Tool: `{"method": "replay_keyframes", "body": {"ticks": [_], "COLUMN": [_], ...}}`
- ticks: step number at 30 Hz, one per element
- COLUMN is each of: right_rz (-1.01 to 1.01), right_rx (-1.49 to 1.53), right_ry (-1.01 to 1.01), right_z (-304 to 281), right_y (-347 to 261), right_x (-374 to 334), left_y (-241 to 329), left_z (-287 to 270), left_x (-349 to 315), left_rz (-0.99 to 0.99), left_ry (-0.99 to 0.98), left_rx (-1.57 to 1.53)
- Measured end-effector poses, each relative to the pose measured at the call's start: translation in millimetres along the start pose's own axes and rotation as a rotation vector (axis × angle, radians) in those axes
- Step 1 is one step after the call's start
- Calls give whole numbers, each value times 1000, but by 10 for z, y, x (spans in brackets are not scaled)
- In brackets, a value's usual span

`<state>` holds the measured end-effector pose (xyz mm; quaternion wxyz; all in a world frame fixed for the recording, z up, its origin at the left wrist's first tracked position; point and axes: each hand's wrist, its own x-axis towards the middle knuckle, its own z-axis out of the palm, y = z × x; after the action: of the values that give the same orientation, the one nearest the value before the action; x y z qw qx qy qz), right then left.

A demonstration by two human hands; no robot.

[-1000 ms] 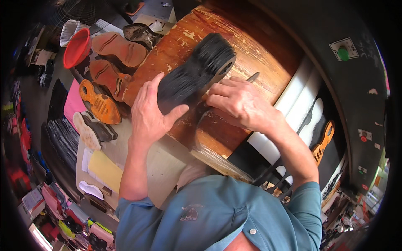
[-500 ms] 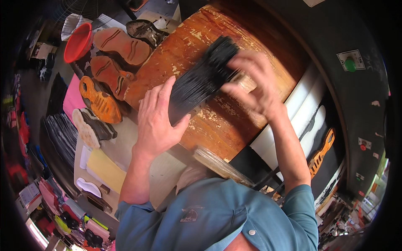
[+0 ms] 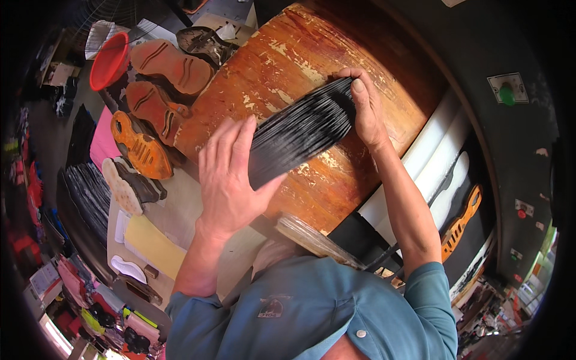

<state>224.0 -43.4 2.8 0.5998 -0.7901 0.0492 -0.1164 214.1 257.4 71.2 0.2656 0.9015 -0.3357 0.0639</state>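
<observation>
A thick stack of thin black sole-shaped sheets [image 3: 306, 126] is held between my two hands above the worn wooden board. My left hand [image 3: 231, 174] is wrapped round the near left end of the stack, thumb on one side and fingers on the other. At the far right end my right hand [image 3: 369, 111] is closed on the stack, with the thumb pressed on top. The layered edges of the sheets face up.
Under my hands lies the scratched wooden board [image 3: 240, 90]. To its left are rusty sole-shaped cutting dies [image 3: 171, 65], an orange handled die [image 3: 141, 147] and a red bowl [image 3: 110, 62]. Another orange die [image 3: 461, 223] lies right. A green button [image 3: 506, 94] sits on the dark machine.
My right hand, blurred and loosely spread at the far end before, is now closed on the stack. The stack has tilted and shows its layered edges.
</observation>
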Motion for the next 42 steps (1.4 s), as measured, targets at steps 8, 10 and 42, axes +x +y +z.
{"method": "replay_keyframes", "body": {"ticks": [8,10,42], "right_rz": [-82,-102,-78], "right_rx": [-70,-143,-151], "right_ry": [114,95,-201], "right_z": [7,-9,-224], "right_y": [-75,-52,-120], "right_x": [-353,-375,-512], "left_y": [-128,-201,-496], "left_z": [-100,-86,151], "left_x": [-81,-129,-541], "left_rz": [36,9,1], "left_ry": [-4,4,217], "left_rx": [-91,-61,-341]}}
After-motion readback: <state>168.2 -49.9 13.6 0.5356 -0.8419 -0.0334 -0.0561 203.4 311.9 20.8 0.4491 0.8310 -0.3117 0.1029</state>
